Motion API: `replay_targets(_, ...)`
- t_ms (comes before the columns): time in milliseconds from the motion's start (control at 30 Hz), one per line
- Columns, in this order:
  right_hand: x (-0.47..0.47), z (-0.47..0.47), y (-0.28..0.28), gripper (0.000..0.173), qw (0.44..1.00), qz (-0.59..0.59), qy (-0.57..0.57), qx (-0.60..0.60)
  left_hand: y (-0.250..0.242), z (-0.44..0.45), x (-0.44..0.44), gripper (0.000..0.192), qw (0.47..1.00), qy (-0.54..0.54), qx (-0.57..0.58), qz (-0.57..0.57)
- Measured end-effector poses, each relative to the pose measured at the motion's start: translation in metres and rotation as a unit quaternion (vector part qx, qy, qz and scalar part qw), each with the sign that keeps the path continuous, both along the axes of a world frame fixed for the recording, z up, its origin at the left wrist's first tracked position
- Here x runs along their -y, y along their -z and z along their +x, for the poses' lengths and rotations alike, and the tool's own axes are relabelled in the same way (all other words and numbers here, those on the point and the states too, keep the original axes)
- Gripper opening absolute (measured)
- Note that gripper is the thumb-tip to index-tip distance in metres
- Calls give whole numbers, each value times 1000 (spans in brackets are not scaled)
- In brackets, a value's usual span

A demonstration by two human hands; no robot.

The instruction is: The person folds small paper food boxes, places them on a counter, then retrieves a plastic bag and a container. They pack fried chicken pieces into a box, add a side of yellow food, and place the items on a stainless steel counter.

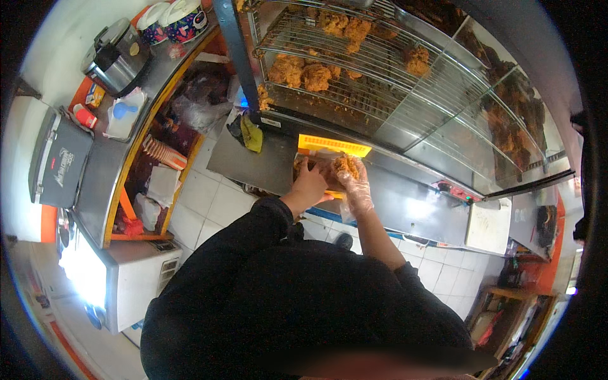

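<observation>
In front of my body a yellow paper takeaway box (pixel 334 145) stands with its lid raised, at the steel counter by the display cabinet. My left hand (pixel 308 187), bare, grips the box at its near left side, fingers reaching over the edge. A clear plastic glove covers my right hand (pixel 357 187). That hand holds a piece of fried chicken (pixel 346 166) over the right part of the box. More brown food (pixel 298 166) shows at the box's left end, partly hidden by my fingers.
Beyond the box, a glass display cabinet (pixel 403 118) holds fried chicken (pixel 316 77) on wire racks. A yellow-green cloth (pixel 251 134) lies on the steel counter (pixel 408 204); a white cutting board (pixel 488 227) sits rightward. Left, a shelf unit carries a multicooker (pixel 116 57) and rice cookers (pixel 183 21).
</observation>
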State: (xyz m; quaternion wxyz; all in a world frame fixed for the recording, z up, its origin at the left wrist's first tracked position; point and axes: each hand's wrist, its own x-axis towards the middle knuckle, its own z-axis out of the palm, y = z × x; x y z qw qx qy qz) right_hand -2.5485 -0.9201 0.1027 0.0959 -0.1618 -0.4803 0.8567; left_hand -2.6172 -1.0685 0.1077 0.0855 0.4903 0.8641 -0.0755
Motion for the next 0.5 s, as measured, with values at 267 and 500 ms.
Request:
replay_targets(267, 10, -7, 10, 72, 814, 559, 54, 148, -1, 3, 7, 60, 995, -5, -41, 85)
replay_targets(500, 0, -10, -27, 76, 724, 613, -122, 291, 13, 2, 10, 63, 988, -12, -23, 152)
